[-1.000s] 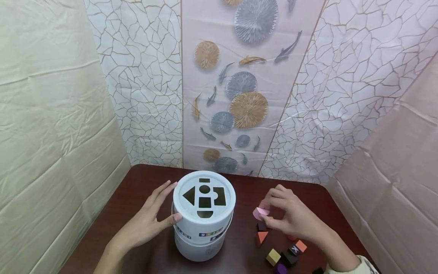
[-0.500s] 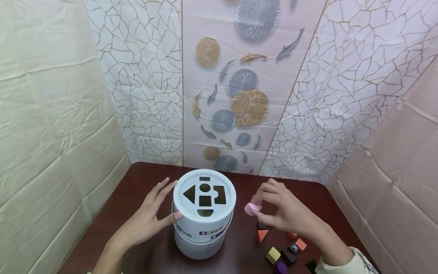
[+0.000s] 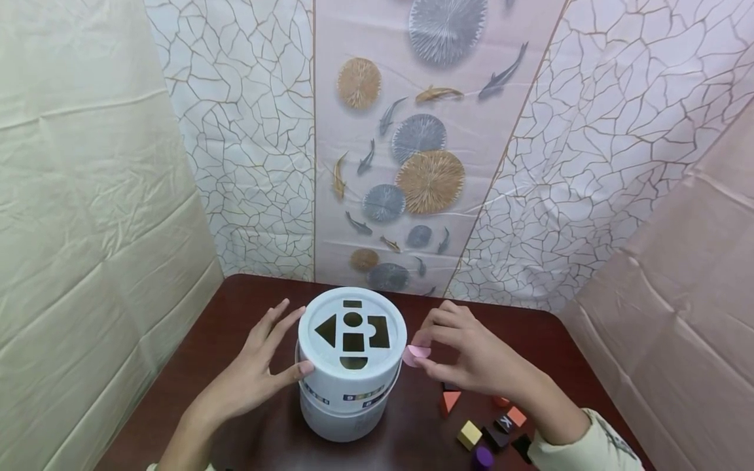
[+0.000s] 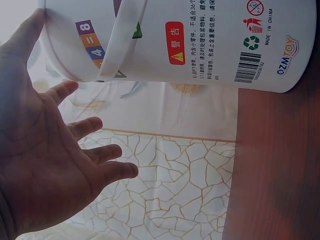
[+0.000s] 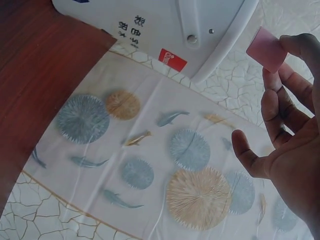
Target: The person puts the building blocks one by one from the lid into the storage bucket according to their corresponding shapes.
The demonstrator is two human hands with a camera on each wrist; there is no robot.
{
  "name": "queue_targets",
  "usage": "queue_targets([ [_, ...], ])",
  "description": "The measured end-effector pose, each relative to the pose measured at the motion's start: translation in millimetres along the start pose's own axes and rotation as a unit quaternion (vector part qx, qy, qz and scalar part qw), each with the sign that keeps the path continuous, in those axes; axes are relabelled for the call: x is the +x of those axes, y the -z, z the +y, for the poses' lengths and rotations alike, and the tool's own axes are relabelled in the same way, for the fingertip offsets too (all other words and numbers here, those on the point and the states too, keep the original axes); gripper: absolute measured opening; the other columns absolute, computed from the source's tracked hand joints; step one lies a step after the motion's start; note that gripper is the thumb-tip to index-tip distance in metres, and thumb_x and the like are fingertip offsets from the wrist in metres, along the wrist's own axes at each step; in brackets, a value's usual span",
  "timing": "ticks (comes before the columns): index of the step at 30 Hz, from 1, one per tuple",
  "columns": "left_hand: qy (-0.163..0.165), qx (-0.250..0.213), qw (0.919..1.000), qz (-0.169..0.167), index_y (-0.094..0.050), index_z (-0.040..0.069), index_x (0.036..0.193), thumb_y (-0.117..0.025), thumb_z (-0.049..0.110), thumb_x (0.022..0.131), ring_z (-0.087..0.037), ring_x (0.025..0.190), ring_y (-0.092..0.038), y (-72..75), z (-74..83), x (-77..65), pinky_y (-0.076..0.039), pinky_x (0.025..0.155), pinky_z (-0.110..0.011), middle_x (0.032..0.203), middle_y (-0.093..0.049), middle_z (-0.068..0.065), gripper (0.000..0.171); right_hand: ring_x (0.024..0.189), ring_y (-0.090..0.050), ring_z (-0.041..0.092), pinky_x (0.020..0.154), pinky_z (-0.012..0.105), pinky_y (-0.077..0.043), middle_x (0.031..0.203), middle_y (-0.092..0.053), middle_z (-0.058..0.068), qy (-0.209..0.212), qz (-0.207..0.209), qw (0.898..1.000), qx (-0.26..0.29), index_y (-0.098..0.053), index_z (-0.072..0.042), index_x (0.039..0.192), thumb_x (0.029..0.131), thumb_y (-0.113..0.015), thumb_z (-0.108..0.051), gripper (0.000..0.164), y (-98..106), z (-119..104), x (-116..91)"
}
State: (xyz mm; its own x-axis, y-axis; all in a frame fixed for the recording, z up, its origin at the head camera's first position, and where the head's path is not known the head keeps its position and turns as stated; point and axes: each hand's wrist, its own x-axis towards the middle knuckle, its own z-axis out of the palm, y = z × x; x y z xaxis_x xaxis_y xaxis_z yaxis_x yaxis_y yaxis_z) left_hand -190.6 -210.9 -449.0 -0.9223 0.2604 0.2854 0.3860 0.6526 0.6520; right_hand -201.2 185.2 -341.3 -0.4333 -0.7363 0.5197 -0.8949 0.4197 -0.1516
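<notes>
A white bucket (image 3: 344, 422) stands on the table, its lid (image 3: 321, 360) cut with holes: a triangle, a circle, a square, a half-round and others. Against the lid's left rim rest the thumb and a fingertip of my left hand (image 3: 250, 366), its fingers spread and straight, as the left wrist view also shows. My right hand (image 3: 471, 353) pinches a pink half-round block (image 3: 416, 355) between thumb and fingers, just beside the lid's right rim. In the right wrist view the pink block (image 5: 266, 50) is held up near the bucket's edge, and the other fingers curl loosely.
Right of the bucket lie loose blocks: an orange triangle (image 3: 450, 401), a yellow block (image 3: 469, 434), a purple round block (image 3: 483, 456), an orange block (image 3: 516, 417) and several black ones, partly under the right forearm. A patterned cloth (image 3: 383, 163) hangs behind the table (image 3: 259, 451).
My right hand has carried the pink block leftward, from above the loose blocks to beside the lid's right rim. The left hand stays at the lid's left edge.
</notes>
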Motion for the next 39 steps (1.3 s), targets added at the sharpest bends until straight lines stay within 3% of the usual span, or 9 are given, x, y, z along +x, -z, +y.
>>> queue_targets([
  [8,-0.004,0.003,1.0,0.005,-0.024,0.055,0.172,-0.079,0.06,0.098,-0.053,0.17,-0.011,-0.9,-0.8,1.2,-0.034,0.113,-0.092,0.187,-0.014,0.001,0.093,0.104,-0.051,0.004,0.096,0.034,-0.042,0.101,-0.064,-0.017,0.007,-0.009,1.0,0.007,-0.078,-0.028,0.105,0.097,-0.087,-0.022,0.013,-0.3,-5.2,11.1],
  [22,-0.003,-0.001,1.0,0.003,-0.024,0.056,0.171,-0.079,0.061,0.097,-0.052,0.171,-0.009,-4.8,1.4,2.1,-0.033,0.113,-0.092,0.187,-0.014,0.002,0.092,0.103,-0.052,0.005,0.096,0.036,-0.043,0.101,-0.066,-0.014,0.036,-0.008,0.999,-0.005,-0.079,-0.027,0.106,0.094,-0.09,-0.02,0.017,-13.0,-12.4,26.5],
  [39,-0.006,0.003,1.0,0.007,-0.024,0.054,0.172,-0.079,0.06,0.098,-0.053,0.17,-0.01,-2.5,0.0,-0.8,-0.032,0.113,-0.093,0.186,-0.015,-0.003,0.093,0.114,-0.054,0.006,0.103,0.039,-0.045,0.11,-0.067,-0.015,-0.004,-0.051,0.999,0.001,-0.078,-0.027,0.107,0.098,-0.087,-0.029,0.013,-24.9,-19.3,40.5],
])
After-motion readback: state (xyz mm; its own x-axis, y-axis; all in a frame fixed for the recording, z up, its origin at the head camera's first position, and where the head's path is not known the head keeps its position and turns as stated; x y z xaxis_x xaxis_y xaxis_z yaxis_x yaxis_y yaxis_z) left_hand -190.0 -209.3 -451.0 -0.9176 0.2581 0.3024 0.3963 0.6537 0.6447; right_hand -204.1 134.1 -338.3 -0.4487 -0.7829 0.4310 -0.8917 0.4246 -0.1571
